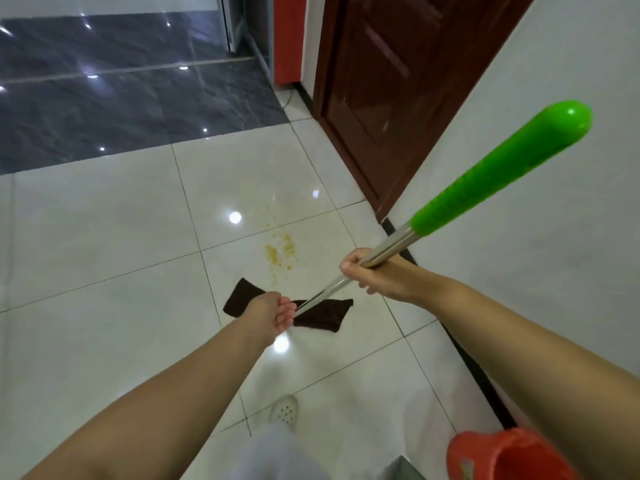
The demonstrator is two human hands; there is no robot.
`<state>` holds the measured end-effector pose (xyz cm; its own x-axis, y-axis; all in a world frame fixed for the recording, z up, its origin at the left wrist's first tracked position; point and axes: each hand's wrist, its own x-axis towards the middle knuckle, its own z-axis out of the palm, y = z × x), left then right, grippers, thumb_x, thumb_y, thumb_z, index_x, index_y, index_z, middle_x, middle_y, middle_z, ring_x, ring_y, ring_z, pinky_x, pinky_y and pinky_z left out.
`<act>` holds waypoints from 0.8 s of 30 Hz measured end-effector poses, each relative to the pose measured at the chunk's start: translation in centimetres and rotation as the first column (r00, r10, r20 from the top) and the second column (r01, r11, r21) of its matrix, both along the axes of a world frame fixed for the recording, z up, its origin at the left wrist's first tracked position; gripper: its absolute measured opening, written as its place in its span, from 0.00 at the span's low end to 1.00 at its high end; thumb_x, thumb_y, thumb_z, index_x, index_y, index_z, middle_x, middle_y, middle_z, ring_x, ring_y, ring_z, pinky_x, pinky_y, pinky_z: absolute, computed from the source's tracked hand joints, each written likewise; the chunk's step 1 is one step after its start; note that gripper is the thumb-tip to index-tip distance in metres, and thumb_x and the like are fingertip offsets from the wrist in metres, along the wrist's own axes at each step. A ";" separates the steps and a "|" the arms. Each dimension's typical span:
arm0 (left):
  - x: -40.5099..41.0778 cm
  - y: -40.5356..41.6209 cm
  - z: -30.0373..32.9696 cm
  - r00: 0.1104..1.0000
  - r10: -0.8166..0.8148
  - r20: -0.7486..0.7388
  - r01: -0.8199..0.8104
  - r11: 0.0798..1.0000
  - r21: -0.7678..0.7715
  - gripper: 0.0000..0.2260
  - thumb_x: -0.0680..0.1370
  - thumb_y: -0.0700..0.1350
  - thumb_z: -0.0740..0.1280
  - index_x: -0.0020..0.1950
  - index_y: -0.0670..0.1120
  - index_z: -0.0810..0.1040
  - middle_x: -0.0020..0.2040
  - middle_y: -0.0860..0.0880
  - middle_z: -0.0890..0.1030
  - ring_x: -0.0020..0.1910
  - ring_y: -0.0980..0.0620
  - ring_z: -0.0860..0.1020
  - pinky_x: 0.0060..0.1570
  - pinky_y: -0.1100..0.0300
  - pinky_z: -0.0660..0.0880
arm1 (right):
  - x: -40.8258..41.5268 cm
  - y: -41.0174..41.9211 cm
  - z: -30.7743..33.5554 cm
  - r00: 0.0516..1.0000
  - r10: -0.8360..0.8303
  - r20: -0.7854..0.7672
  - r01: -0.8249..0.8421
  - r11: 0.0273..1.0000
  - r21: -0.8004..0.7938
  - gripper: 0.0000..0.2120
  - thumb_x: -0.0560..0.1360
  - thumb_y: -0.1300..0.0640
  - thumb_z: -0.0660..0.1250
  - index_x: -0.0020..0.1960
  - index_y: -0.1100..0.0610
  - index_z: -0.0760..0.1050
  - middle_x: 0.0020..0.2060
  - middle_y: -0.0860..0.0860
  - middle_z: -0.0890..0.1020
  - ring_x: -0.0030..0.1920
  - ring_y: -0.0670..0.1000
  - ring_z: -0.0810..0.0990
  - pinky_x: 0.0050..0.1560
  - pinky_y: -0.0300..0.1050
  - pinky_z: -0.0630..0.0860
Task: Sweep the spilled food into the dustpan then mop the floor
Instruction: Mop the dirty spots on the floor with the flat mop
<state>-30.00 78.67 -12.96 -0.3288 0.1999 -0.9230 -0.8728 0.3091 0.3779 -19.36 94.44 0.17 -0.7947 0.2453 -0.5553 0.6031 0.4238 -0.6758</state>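
Head view: nearest, a white shoe point(284, 413) and an orange bucket point(512, 455) are seen at the bottom edge. Above them the mop handle point(388, 251) is gripped by the right hand point(367, 271), fingers curled round the metal shaft just below the green grip. Lower down the shaft, the left hand point(273, 315) is closed loosely about it, nearer the dark mop cloth point(311, 311) lying flat on the white floor tiles point(104, 237). The shaft's long axis runs from upper right down to the cloth. Just beyond the cloth, yellowish food residue point(280, 252) is left; a forward push is judged to be called for.
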 end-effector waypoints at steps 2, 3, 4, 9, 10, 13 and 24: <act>2.5 0.5 -0.1 0.996 -0.084 0.044 0.082 0.996 0.030 0.12 0.82 0.39 0.56 0.40 0.38 0.73 0.27 0.47 0.74 0.24 0.54 0.70 0.31 0.64 0.72 | 3.0 -0.4 -0.2 0.996 -0.008 0.087 0.009 1.000 -0.006 0.09 0.79 0.48 0.61 0.53 0.52 0.74 0.41 0.59 0.80 0.40 0.50 0.80 0.43 0.42 0.81; 3.9 0.7 -0.2 0.991 -0.125 0.057 0.121 0.991 0.055 0.11 0.81 0.37 0.57 0.41 0.38 0.74 0.27 0.47 0.72 0.24 0.54 0.68 0.29 0.65 0.72 | 4.5 -0.7 -0.3 0.994 -0.032 0.108 0.037 0.998 -0.046 0.09 0.79 0.49 0.61 0.55 0.53 0.73 0.42 0.61 0.81 0.40 0.52 0.82 0.44 0.42 0.82; 5.4 0.9 -0.3 0.986 -0.160 0.057 0.156 0.985 0.072 0.10 0.81 0.36 0.58 0.42 0.37 0.74 0.28 0.47 0.72 0.25 0.54 0.68 0.27 0.66 0.74 | 6.1 -1.2 -0.5 0.991 -0.075 0.115 0.089 0.988 -0.123 0.10 0.80 0.53 0.62 0.58 0.55 0.71 0.44 0.62 0.81 0.42 0.54 0.82 0.46 0.44 0.82; 13.2 1.2 -0.5 0.981 -0.187 0.055 0.176 0.970 0.167 0.09 0.82 0.43 0.58 0.54 0.38 0.72 0.44 0.39 0.79 0.30 0.50 0.76 0.33 0.58 0.80 | 14.0 -3.7 -1.6 0.845 -0.485 0.222 0.508 0.603 -0.615 0.10 0.79 0.68 0.59 0.56 0.63 0.76 0.42 0.63 0.83 0.40 0.57 0.84 0.53 0.52 0.80; 14.7 1.1 -0.4 0.983 -0.170 0.075 0.152 0.966 0.209 0.12 0.82 0.46 0.58 0.58 0.39 0.72 0.48 0.38 0.79 0.35 0.48 0.78 0.34 0.56 0.81 | 15.5 -4.3 -1.8 0.786 -0.556 0.272 0.564 0.462 -0.685 0.11 0.77 0.69 0.59 0.52 0.65 0.80 0.42 0.64 0.83 0.39 0.58 0.85 0.52 0.53 0.80; 18.8 0.7 0.2 0.980 -0.175 0.090 0.141 0.943 0.300 0.12 0.82 0.48 0.58 0.58 0.40 0.72 0.43 0.41 0.80 0.38 0.48 0.78 0.47 0.53 0.78 | 19.2 -6.5 -1.8 0.604 -0.677 0.421 0.625 0.074 -0.777 0.10 0.73 0.70 0.59 0.47 0.74 0.77 0.44 0.70 0.80 0.38 0.64 0.84 0.45 0.52 0.82; 31.1 -2.7 0.6 0.952 -0.270 0.147 0.211 0.922 0.325 0.08 0.82 0.40 0.59 0.44 0.40 0.70 0.37 0.43 0.73 0.36 0.50 0.74 0.50 0.55 0.74 | 31.6 -12.7 0.0 0.369 -0.678 0.635 0.773 -0.156 -0.615 0.16 0.80 0.64 0.49 0.65 0.71 0.62 0.27 0.63 0.74 0.15 0.45 0.66 0.14 0.31 0.66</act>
